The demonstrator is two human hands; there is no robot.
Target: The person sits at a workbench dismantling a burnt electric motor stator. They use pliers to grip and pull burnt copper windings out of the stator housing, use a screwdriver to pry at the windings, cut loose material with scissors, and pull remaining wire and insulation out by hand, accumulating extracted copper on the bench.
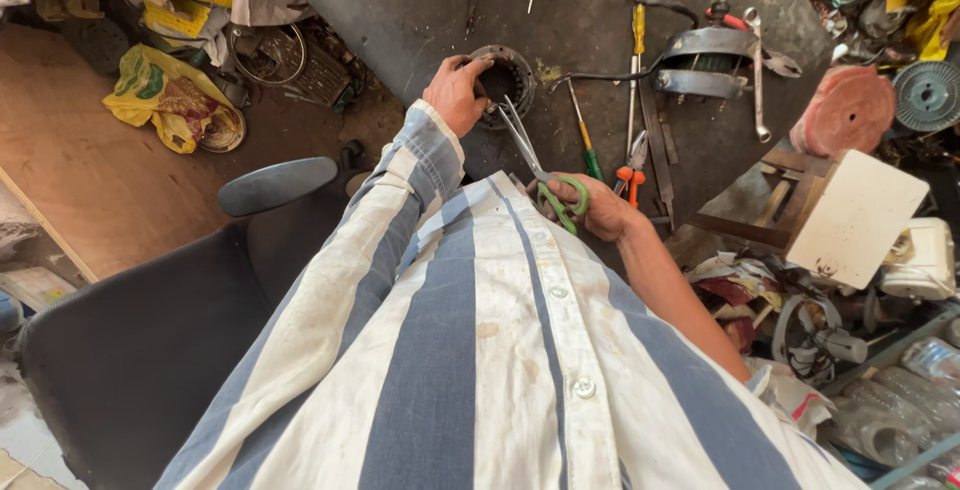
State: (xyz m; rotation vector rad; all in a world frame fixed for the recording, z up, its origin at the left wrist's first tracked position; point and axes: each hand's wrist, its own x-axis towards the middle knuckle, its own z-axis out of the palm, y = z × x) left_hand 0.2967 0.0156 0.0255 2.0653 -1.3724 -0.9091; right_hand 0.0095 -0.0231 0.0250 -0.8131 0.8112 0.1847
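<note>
Your right hand (pixel 598 208) grips green-handled scissors (pixel 541 172), blades parted just beside the round stator (pixel 505 80); your left hand (pixel 457 93) clasps the stator's rim. Likely risk: the tips slip off the stator and nick those fingers.

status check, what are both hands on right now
Left hand gripping the round motor stator. Right hand holding green-handled scissors, blades at the stator's rim. Screwdrivers lie beside, not blocking.
</note>
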